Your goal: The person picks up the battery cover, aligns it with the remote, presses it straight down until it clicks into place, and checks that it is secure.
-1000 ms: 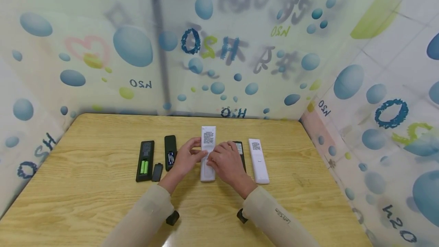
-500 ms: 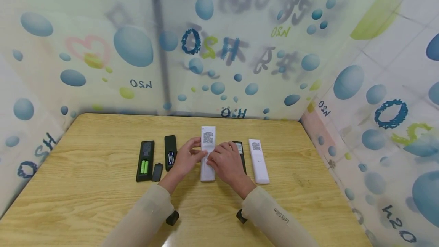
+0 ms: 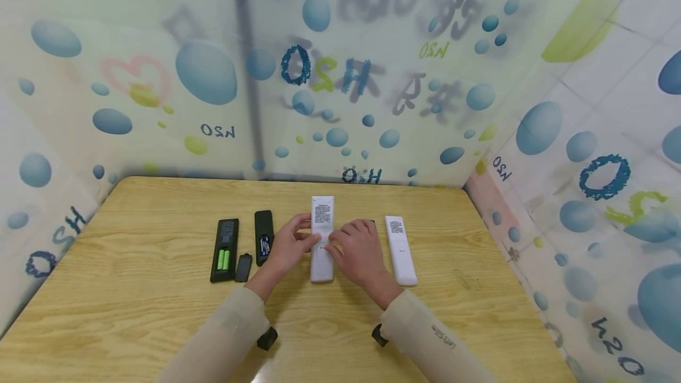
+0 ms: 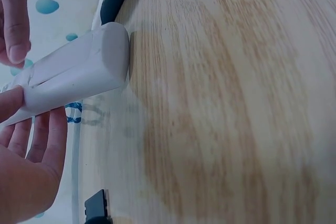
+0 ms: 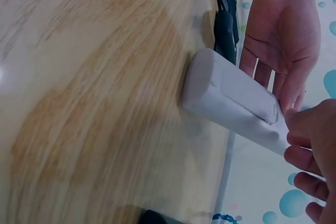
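Note:
In the head view a white remote control lies back side up, a printed label near its far end. My left hand grips it, thumb on top and fingers beneath, as the left wrist view also shows. On its back, the battery cover has a dark gap along its edge near the thumb. My right hand is over the remote's right side, fingers loosely bent. A finger of it appears just above the remote in the left wrist view; contact is unclear.
On the wooden table, a black remote shows green batteries, with a loose black cover beside it. Another black remote has its battery bay exposed. At right lies a second white remote; a dark one is mostly behind my right hand.
My right hand has shifted slightly right, its fingertips drawing back from the middle of the remote and covering more of the dark remote. My left hand and the white remote stay put.

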Demonstrator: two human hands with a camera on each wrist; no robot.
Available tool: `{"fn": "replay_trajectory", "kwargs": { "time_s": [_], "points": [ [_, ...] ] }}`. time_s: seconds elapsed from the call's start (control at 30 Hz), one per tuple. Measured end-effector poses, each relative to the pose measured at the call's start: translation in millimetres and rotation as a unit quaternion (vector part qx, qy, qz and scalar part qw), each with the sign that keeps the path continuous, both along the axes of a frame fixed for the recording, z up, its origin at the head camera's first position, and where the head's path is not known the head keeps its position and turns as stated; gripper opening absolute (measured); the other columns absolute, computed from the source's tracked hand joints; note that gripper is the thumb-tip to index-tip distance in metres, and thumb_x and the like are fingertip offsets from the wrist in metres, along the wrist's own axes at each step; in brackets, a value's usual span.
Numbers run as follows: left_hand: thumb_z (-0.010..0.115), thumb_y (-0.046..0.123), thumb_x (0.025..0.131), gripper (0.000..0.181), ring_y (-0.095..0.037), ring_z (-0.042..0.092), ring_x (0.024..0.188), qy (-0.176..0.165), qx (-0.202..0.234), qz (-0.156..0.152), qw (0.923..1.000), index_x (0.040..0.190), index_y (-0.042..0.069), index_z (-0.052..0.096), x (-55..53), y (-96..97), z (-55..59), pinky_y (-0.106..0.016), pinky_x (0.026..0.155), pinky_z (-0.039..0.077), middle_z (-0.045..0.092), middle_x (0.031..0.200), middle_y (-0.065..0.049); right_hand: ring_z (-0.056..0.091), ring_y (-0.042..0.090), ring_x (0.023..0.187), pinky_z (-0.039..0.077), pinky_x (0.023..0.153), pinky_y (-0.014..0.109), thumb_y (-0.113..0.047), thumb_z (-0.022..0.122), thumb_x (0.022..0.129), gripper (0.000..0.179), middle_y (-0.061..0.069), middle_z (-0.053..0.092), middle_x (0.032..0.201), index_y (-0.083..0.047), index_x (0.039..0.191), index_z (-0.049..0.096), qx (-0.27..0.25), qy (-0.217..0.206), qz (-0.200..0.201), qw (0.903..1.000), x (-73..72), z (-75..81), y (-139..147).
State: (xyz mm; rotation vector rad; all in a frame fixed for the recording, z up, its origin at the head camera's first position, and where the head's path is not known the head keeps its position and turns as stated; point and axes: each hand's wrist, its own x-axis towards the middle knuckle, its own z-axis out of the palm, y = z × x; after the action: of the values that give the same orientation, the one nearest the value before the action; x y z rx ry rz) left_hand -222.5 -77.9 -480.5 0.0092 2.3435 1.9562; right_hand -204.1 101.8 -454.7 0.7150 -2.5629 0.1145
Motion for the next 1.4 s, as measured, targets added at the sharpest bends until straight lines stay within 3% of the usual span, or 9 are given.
{"fn": "replay_trajectory", "kwargs": {
  "time_s": [0.53,0.93,1.4],
  "points": [
    [0.068,0.014,0.092,0.047,-0.029,0.064,0.110,0.005,-0.002,-0.002,1.0000,0.137,0.020,0.053,1.3,-0.4,0.6,-0.039,0.082,0.059,0.061,0.131,-0.010,0.055,0.021,0.111,0.040,0.100,0.043,-0.064,0.050,0.092,0.052,0.000,0.065,0.112,-0.021,0.116,0.066,0.073,-0.079,-0.076,0.9913,-0.7,-7.9,1.1],
    [0.066,0.014,0.093,0.048,-0.026,0.063,0.109,-0.004,-0.004,0.001,1.0000,0.138,0.022,0.052,2.8,0.9,2.2,-0.036,0.082,0.059,0.060,0.133,-0.009,0.056,0.022,0.108,0.040,0.098,0.042,-0.064,0.048,0.093,0.052,0.001,0.067,0.106,-0.020,0.114,0.066,0.080,-0.072,-0.084,0.9906,-1.4,-11.3,-1.2],
    [0.067,0.014,0.092,0.048,-0.026,0.064,0.108,-0.002,-0.003,0.004,1.0000,0.137,0.022,0.052,2.0,1.1,0.3,-0.037,0.081,0.059,0.060,0.132,-0.009,0.055,0.023,0.111,0.038,0.100,0.044,-0.062,0.048,0.093,0.052,0.001,0.067,0.111,-0.020,0.119,0.064,0.081,-0.112,-0.093,0.9860,-1.1,-7.3,-4.8]
  ]
}}
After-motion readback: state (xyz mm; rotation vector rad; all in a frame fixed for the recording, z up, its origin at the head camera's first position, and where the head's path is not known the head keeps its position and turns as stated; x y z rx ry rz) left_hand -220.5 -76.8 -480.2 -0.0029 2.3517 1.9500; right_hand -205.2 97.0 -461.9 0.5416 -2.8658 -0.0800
